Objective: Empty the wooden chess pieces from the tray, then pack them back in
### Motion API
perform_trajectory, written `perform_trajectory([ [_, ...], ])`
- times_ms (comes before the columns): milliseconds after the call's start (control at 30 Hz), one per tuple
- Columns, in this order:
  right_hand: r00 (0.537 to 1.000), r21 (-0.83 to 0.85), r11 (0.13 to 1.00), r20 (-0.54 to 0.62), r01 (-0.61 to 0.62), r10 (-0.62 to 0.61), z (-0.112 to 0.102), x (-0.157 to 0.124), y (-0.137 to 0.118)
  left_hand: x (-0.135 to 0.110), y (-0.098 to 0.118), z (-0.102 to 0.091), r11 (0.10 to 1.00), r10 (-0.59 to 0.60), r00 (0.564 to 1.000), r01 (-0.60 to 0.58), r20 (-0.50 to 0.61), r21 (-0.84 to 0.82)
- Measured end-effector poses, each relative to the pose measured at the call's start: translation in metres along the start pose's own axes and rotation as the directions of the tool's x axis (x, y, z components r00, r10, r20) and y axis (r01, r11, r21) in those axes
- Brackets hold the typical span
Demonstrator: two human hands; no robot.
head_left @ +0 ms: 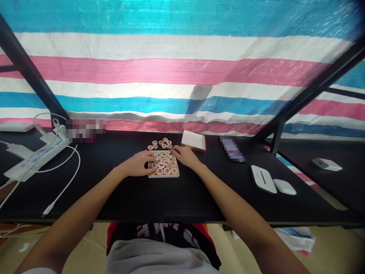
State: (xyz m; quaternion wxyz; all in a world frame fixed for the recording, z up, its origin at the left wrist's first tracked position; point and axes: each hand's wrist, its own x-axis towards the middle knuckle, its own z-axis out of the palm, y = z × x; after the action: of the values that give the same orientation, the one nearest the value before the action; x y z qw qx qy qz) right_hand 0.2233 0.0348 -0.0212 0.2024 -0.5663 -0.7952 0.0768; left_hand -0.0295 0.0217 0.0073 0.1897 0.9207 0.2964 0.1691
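Note:
A small pale wooden box (163, 176) lies on the black table (171, 198), filled with several round chess pieces (166, 164) marked in red and black. My left hand (138, 163) rests at the box's left side, fingers curled over the pieces at its edge. My right hand (184, 155) sits at the box's upper right corner, fingers bent and touching a piece there. Several loose pieces (161, 144) lie in a cluster on the table just behind the box. The box's lid (194, 140) lies behind my right hand.
White power strips (37, 156) with cables (67, 182) lie at the left. Two white devices (262, 179) (284, 187) rest at the right, with another (326, 164) on the neighbouring table. A striped tarp (182, 68) hangs behind, and black frame bars (310, 91) slant down at both sides.

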Motion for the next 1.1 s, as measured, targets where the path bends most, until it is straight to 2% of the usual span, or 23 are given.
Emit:
perform_trajectory([
  [167,1.0,-0.002,1.0,0.006,0.017,-0.017,0.0,0.001,0.0,0.0,-0.003,-0.002,1.0,-0.011,1.0,0.01,0.029,0.023],
  [300,1.0,-0.014,1.0,0.018,0.024,-0.024,0.0,0.001,0.001,0.0,-0.008,0.0,0.999,-0.022,0.998,0.023,0.051,-0.028],
  [467,0.999,-0.02,0.999,0.028,0.029,-0.028,0.0,0.001,0.001,0.001,-0.011,0.002,0.993,-0.088,0.994,0.093,0.065,-0.073],
  [667,0.999,-0.007,1.0,0.037,0.027,-0.026,0.0,0.001,0.002,0.002,-0.008,0.002,0.987,-0.141,0.99,0.142,0.025,-0.07],
  [967,0.999,-0.002,1.0,0.041,0.026,-0.026,0.001,0.001,0.002,0.001,-0.008,-0.001,0.995,-0.06,0.997,0.063,0.044,-0.072],
  [1100,0.999,-0.006,1.0,0.043,0.031,-0.03,0.001,0.001,0.002,0.0,-0.01,-0.008,0.998,-0.023,0.991,0.031,0.128,-0.059],
])
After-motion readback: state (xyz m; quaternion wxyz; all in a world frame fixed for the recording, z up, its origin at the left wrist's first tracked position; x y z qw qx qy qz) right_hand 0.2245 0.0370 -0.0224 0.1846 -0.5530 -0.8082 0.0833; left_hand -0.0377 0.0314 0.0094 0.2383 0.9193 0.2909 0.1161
